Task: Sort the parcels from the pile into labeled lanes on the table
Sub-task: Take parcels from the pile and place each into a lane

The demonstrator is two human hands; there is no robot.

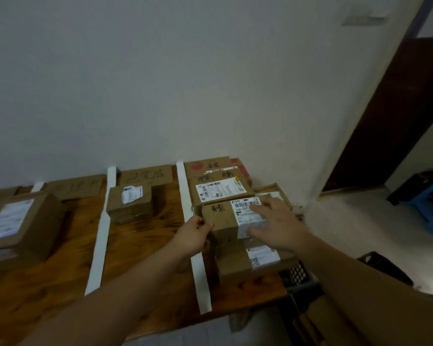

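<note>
Several lanes are marked on the grainy brown wooden table (pixel 140 245) by long, flat white tape strips (pixel 99 236). A broad cardboard box (pixel 20 221) with a glossy white label fills the left lane. In the right lane, rectangular brown cartons are stacked. The handwritten parcel (pixel 223 221) rests on top of a lower carton (pixel 250 263). The right hand (pixel 278 226) lies flat on its printed label, fingers spread. The left hand (pixel 198 233) pinches its left edge. A small squat box (pixel 129 203) sits in the middle lane.
</note>
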